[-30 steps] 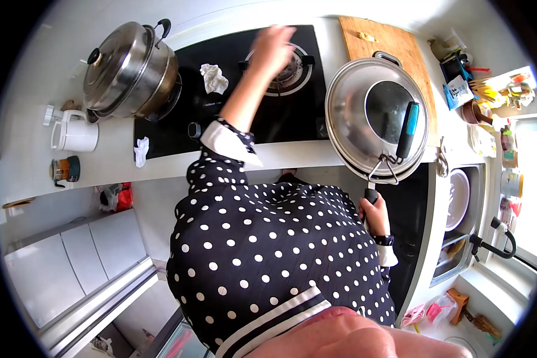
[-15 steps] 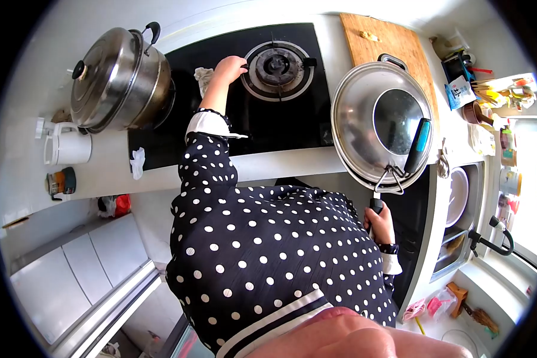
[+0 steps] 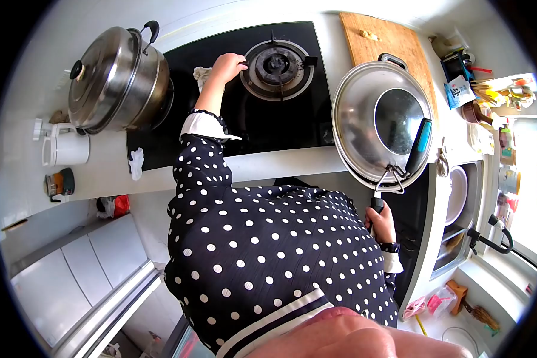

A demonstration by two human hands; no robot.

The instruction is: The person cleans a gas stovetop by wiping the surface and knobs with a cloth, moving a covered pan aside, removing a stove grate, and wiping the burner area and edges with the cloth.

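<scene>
My left hand (image 3: 225,68) reaches over the black gas hob (image 3: 259,128). Its fingers are pinched on the left prong of the pot stand (image 3: 282,90) around the burner (image 3: 277,65). Beside the wrist lies a crumpled whitish cloth (image 3: 201,76), partly hidden by the hand. At the right, my right hand (image 3: 382,222) is wrapped around the black handle of a wok (image 3: 361,179). A steel lid with a glass window (image 3: 355,119) covers the wok, so its contents are hidden. The lid's black and teal handle (image 3: 419,146) stands up on its right side.
A tall lidded steel steamer pot (image 3: 122,83) stands on the hob's left. Behind the wok is a wooden cutting board (image 3: 379,48) with a small yellowish piece on it. A white jug (image 3: 70,146) sits at left. The sink (image 3: 474,191) holds a white basin (image 3: 457,197).
Very little differs. My left forearm and sleeve have shifted slightly left, and the whole view has moved a touch. Both hands keep their holds.
</scene>
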